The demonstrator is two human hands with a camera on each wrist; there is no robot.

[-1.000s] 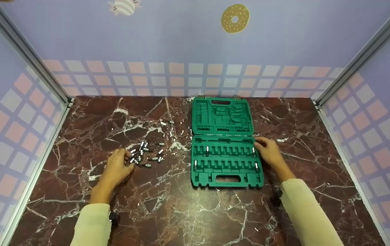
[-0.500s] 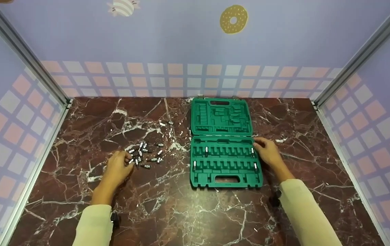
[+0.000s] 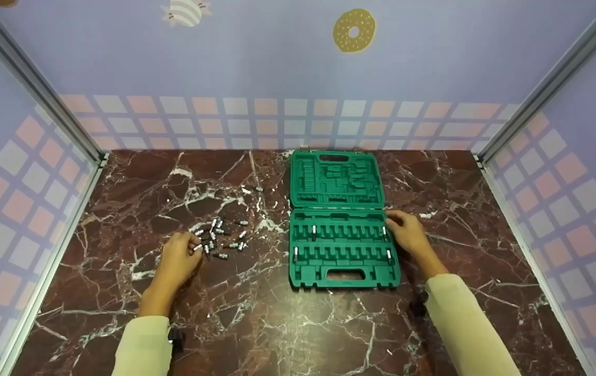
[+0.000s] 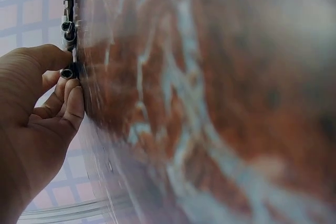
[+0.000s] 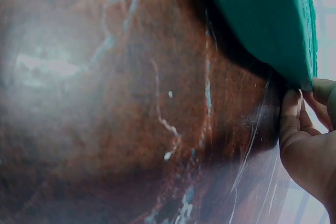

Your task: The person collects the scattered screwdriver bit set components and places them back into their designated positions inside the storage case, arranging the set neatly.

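Note:
In the head view, my left hand [image 3: 179, 257] is at the near-left edge of a loose pile of silver-and-black bit sockets [image 3: 219, 231]. Close up in the left wrist view, its thumb and curled fingers pinch a small dark-ended bit socket [image 4: 68, 72] low over the tabletop. My right hand [image 3: 408, 233] holds the right edge of the open green tool case [image 3: 343, 287], near the hinge. From the right wrist, one digit shows on the rim of the case [image 5: 268, 24] and other fingers lie lower, against its corner. Several bit sockets, one of them a chrome piece [image 3: 314, 232], stand in the case's two slotted rows.
The case's lid [image 3: 335, 180] lies folded back toward the rear wall, with moulded recesses. A single bit socket [image 3: 259, 188] lies apart, behind the pile. Everything sits on a dark red marbled tabletop [image 3: 256, 324] walled in by patterned panels at the back and sides.
The view has shifted slightly. My left hand stays at the pile's edge, its fingers moving only a little. My right hand keeps its place on the case.

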